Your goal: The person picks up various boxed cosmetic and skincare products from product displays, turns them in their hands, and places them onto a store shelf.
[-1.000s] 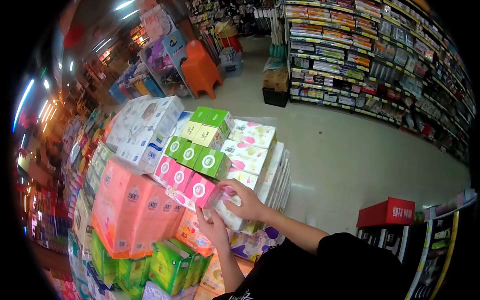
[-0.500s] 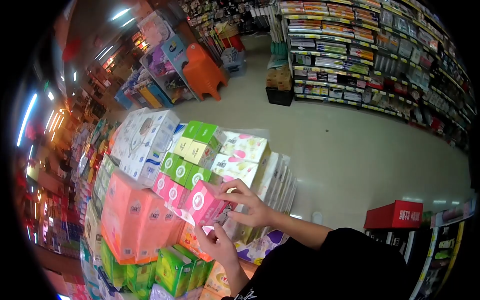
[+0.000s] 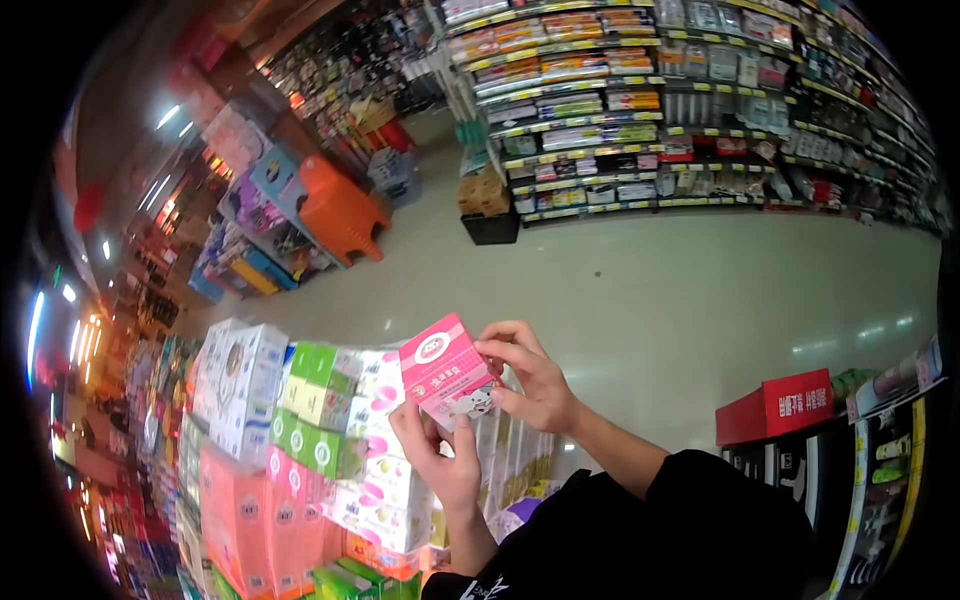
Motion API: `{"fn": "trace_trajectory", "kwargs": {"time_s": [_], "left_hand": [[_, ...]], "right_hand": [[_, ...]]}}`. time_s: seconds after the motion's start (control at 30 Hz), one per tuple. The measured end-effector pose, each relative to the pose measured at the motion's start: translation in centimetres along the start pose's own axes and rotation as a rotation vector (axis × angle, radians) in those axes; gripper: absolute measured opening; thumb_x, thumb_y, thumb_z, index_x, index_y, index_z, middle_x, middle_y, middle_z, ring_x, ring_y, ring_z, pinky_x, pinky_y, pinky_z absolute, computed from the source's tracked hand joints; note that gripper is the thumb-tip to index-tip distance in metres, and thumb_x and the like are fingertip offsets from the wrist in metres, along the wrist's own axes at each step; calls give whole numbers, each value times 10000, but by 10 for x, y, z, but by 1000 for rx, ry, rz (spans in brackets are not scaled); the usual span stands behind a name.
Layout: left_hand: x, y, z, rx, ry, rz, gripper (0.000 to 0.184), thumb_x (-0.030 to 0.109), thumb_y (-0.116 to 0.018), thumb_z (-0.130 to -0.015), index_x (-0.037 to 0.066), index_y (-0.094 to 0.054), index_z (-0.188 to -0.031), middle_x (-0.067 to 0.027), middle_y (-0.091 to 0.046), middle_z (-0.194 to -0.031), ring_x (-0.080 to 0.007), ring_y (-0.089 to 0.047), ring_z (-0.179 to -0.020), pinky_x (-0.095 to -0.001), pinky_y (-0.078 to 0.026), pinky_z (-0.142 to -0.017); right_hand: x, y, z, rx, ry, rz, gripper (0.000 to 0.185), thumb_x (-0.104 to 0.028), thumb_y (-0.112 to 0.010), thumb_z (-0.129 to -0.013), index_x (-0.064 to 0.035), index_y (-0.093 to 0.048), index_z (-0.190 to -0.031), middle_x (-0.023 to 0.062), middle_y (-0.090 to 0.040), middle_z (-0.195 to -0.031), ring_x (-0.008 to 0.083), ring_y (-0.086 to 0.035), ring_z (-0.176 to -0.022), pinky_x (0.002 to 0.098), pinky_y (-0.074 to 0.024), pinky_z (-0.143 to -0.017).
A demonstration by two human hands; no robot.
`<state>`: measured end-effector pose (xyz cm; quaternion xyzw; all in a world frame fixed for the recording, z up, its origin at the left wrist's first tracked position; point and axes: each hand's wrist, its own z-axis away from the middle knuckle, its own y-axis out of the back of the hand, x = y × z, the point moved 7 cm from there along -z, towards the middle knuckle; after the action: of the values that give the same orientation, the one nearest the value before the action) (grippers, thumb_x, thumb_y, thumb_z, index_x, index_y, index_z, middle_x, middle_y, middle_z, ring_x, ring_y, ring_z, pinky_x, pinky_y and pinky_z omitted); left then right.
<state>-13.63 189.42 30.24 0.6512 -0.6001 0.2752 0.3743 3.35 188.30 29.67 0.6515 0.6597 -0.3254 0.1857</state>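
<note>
A pink box (image 3: 437,350) with a white round emblem is held up between both hands, tilted, above the stacked packs. My left hand (image 3: 440,448) grips its lower left edge, and my right hand (image 3: 530,380) pinches its right side. Behind and to the left, green boxes (image 3: 305,440) and other pink boxes (image 3: 296,477) stand on white packs with pink spots (image 3: 385,495). Cream and green boxes (image 3: 315,385) sit just beyond them.
Large white packs (image 3: 240,390) and peach packs (image 3: 260,520) are piled at left. An orange stool (image 3: 338,212) and a black crate (image 3: 490,228) stand on the floor. Stocked shelves (image 3: 590,110) line the back; a red box (image 3: 775,408) tops a rack at right.
Both hands have lifted the pink box out of the front row and raised it above the stack. The view has turned to the right.
</note>
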Motion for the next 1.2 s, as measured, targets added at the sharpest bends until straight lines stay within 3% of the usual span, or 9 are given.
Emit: {"fn": "trace_trajectory", "kwargs": {"time_s": [0.27,0.4,0.67,0.77,0.87,0.97,1.2], "left_hand": [[29,-110,-22,-189,-95,67,659,-52,-686,-789,-54,-464,-1409,-113,-426,-1161,-62,-452,-597,-201,-354,-502],[36,-151,-28,-266,-121,63,729,-34,-711,-780,-40,-436,-1455,-124,-441,-1177,-53,-427,-546,-194,-349,-506],[40,-220,-36,-348,-153,108,743,-27,-711,-782,-50,-418,-1465,-156,-447,-1249,-56,-459,-551,-200,-386,-538],[37,-244,-45,-380,-134,121,740,-27,-708,-783,-50,-420,-1465,-160,-449,-1256,-60,-466,-561,-205,-395,-544],[29,-269,-57,-406,-151,141,734,-27,-707,-781,-47,-430,-1460,-165,-452,-1258,-66,-476,-581,-211,-408,-550],[18,-296,-70,-433,-174,174,727,-27,-707,-775,-45,-445,-1453,-170,-454,-1263,-73,-490,-603,-215,-419,-559],[-9,-379,-110,-559,-185,298,713,-30,-706,-760,-47,-475,-1434,-179,-454,-1284,-81,-513,-614,-225,-444,-581]], "right_hand": [[-31,105,-5,225,72,90,544,-48,-630,-831,4,-546,-1366,122,-447,-1301,171,-467,-1050,299,-424,-882],[-42,144,-7,304,74,119,554,-53,-628,-833,7,-528,-1375,119,-451,-1298,166,-470,-1048,291,-419,-858],[-56,201,-12,431,91,275,612,-46,-698,-799,-36,-497,-1378,112,-443,-1294,169,-490,-1037,291,-436,-822],[-52,218,-16,411,53,397,658,-25,-706,-787,-27,-426,-1383,137,-391,-1326,205,-468,-1152,342,-437,-921],[-47,238,-23,467,46,445,674,-13,-718,-781,-31,-412,-1381,142,-391,-1323,212,-469,-1166,351,-446,-911],[-44,259,-30,567,112,511,630,-67,-743,-776,-61,-482,-1350,128,-444,-1293,201,-524,-1078,310,-469,-795],[-25,319,-53,672,169,691,624,-41,-749,-768,-59,-481,-1331,137,-441,-1292,205,-520,-1090,310,-470,-788]]}}
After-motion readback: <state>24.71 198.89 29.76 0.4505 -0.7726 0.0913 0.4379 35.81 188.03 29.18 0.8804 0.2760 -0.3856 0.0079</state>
